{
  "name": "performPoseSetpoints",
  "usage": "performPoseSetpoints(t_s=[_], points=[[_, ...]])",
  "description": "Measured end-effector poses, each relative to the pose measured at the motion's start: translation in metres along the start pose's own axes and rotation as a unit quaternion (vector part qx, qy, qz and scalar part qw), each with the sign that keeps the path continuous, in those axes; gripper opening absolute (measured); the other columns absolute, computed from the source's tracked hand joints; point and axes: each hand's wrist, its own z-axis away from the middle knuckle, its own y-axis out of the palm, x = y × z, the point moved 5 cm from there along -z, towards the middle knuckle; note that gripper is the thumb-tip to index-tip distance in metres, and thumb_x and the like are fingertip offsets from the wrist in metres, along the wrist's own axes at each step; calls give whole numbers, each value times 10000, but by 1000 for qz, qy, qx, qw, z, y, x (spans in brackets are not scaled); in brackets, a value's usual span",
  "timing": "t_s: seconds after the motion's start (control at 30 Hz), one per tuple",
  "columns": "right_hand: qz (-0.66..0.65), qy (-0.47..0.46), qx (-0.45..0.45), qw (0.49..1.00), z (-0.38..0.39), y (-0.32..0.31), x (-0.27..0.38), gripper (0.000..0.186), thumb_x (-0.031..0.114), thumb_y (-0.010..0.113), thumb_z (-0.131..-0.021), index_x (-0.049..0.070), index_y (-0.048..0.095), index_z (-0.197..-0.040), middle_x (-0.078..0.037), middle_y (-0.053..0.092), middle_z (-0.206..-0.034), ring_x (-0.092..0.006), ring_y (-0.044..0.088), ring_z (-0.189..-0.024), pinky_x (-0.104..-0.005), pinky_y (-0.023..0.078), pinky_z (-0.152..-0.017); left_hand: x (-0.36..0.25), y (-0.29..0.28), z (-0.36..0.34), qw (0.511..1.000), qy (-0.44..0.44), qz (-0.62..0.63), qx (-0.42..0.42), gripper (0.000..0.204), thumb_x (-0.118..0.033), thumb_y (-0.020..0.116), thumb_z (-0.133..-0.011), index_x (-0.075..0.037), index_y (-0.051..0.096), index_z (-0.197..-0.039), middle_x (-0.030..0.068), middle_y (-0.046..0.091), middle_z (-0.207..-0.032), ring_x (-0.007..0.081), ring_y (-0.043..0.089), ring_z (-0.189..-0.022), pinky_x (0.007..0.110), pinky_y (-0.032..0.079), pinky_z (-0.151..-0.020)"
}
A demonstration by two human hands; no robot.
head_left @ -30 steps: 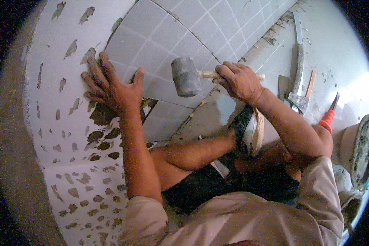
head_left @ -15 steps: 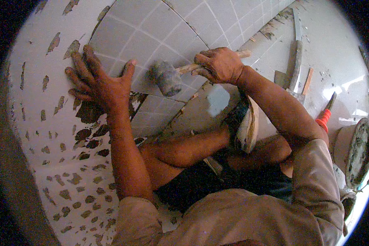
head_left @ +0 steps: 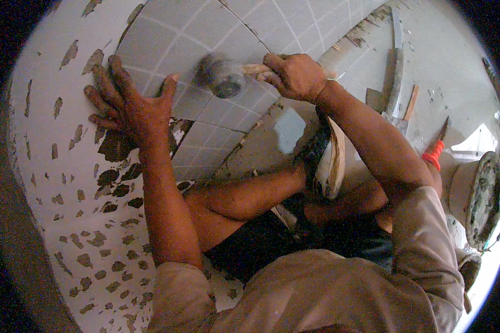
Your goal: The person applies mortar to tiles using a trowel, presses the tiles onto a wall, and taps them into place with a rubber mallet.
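A rubber mallet with a grey, dusty head and a wooden handle is in my right hand, whose fingers wrap round the handle. The head, smeared by motion, is over the grey wall tiles with pale grid lines; whether it touches them I cannot tell. My left hand lies spread at the left edge of the tiling, fingers apart, partly on the tile and partly on the chipped white wall. Below its palm shows a dark patch of rough mortar.
Along the floor on the right lie a long metal tool with a grey handle, a wooden strip and a pointed tool with a red-orange handle. A mortar-crusted bucket stands at far right. My shoe is below my right forearm.
The mallet head has moved up over the tiles, with my right hand slightly up and left. My left hand stays spread at the tile edge. The whole view has shifted a little.
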Motion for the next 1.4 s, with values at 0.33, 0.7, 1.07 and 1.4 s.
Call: performPoseSetpoints(t_s=[0.33,0.7,1.07,1.4], points=[[-143,-2,-113,983,17,-18,47,281,312,582,-990,76,571,-1143,-190,643,-792,-407,638,-731,-466,492,-628,6,-12,1,1000,-8,4,26,1050,-689,751,-695,-225,332,-1539,157,219,-1615,447,129,-1484,720,73,-1123],[-336,79,-410,844,92,-118,66,245,217,577,-1007,-22,552,-1053,-252,700,-1019,-249,648,-657,-288,508,-534,12,44,157,950,-211,171,155,388,-354,773,-820,8,687,-931,192,661,-963,412,578,-997,526,418,-912],[-293,-1,-389,873,72,-79,91,106,-42,575,-953,-61,584,-1058,-253,631,-1167,-316,701,-962,-390,590,-821,-4,54,152,959,-214,186,14,264,-237,808,-769,-27,648,-749,155,659,-867,385,584,-884,513,445,-847],[-289,-123,-381,870,49,-60,99,115,-54,622,-923,-46,604,-1036,-234,662,-1124,-287,709,-968,-364,593,-808,4,50,151,966,-166,197,-5,247,-219,795,-798,-52,635,-711,112,654,-771,355,589,-805,499,446,-818]])
